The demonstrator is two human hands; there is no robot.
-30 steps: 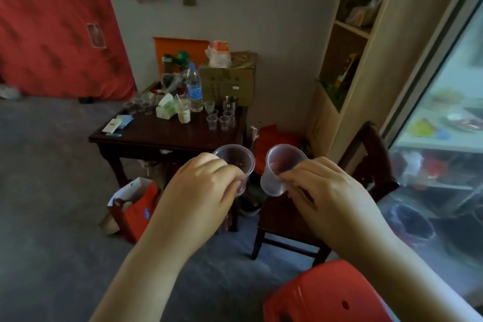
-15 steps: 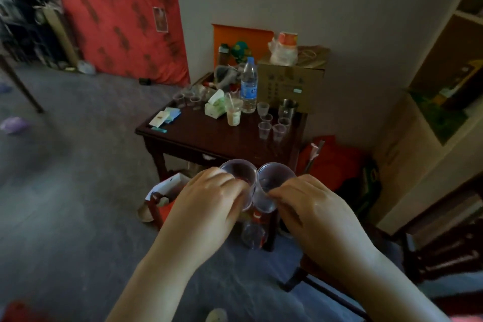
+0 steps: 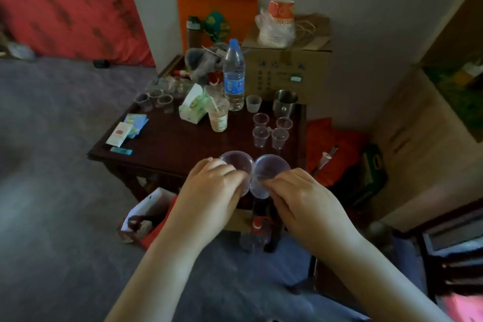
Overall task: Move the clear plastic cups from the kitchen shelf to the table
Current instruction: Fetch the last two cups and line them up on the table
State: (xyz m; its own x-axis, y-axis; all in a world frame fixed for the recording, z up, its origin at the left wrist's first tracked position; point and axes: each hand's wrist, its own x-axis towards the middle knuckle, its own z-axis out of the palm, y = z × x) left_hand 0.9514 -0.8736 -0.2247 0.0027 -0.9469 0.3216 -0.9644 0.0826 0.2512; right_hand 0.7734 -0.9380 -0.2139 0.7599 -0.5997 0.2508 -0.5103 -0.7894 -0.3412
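1. Left hand [image 3: 209, 192] has its fingers curled around a clear plastic cup [image 3: 236, 165], gripping it by the side wall with the open mouth facing up and a bit away.
2. Right hand [image 3: 303, 198] is doing the same with a second clear cup [image 3: 269, 172], fingers pinched round its lower wall. This one tilts slightly toward the left one.
3. The two cup rims look like they touch, or are very nearly touching, right in the middle of the view. Can't say for sure which.
4. Both held cups hang over the near edge of the dark wooden table [image 3: 167, 144], at about 6 o'clock of the tabletop.
5. On the table at roughly 3 o'clock there's a cluster of four small clear cups [image 3: 270, 129], upright and close together.
6. Just behind those, around 1 o'clock, sits a frosted little cup [image 3: 253, 103] and a metal mug [image 3: 285, 104] beside it.
7. A water bottle [image 3: 234, 76] stands at 12 o'clock, with a lidded drink with a straw [image 3: 218, 117] right in front of it and a tissue pack [image 3: 193, 107] just to the left.
8. More clear cups [image 3: 155, 99] sit at about 10 o'clock near the back left corner.
9. A cardboard box [image 3: 285, 70] sits behind the table on the right.
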